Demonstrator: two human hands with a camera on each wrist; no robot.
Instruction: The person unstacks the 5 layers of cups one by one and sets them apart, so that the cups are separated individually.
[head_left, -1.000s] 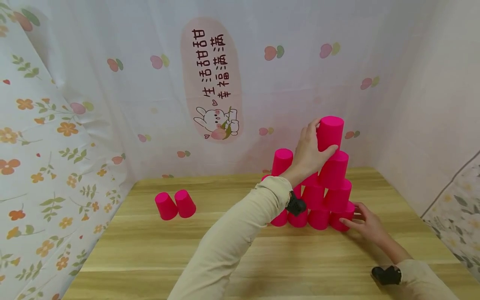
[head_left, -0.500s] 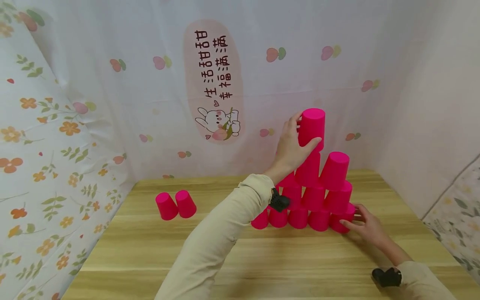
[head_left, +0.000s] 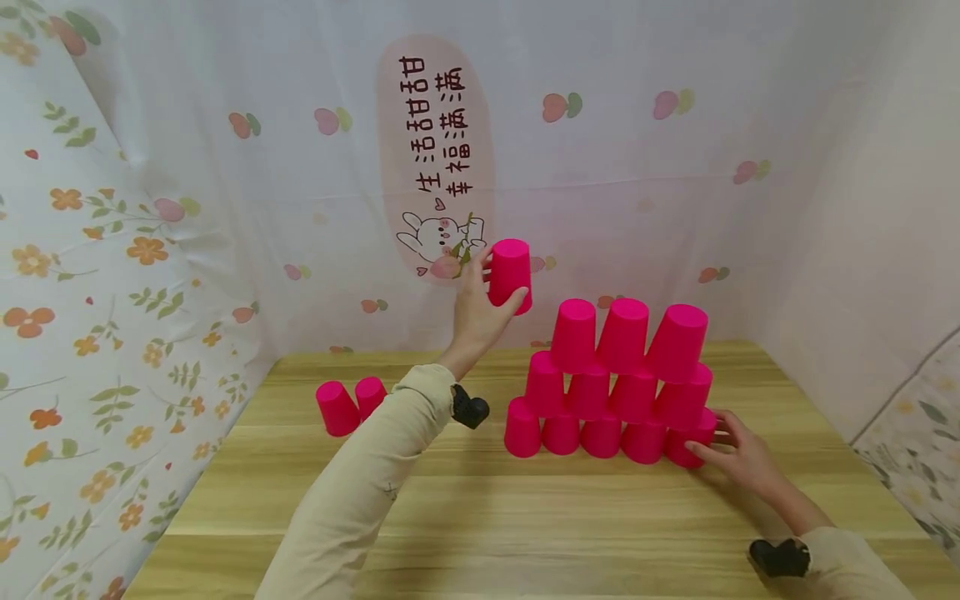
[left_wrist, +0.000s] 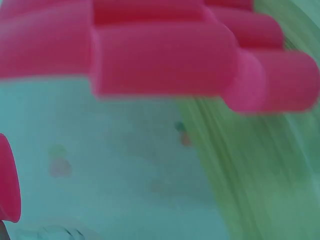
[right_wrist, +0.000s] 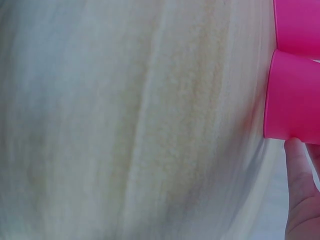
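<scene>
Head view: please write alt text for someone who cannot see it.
A person's left hand holds a pink cup upside down in midair, left of a three-row cup stack; the right hand touches its bottom-right cup. Two more cups stand farther left on the wood-grain table.

Fifteen pink cups (head_left: 588, 396) were counted: twelve stacked in rows of five, four and three, one held cup (head_left: 510, 272), and two separate cups (head_left: 337, 410) on one tabletop (head_left: 570, 533). One left grip (head_left: 478, 314), one right grip (head_left: 742, 458), two sleeves (head_left: 352, 483) and two black wrist devices (head_left: 470, 408) were seen.
</scene>
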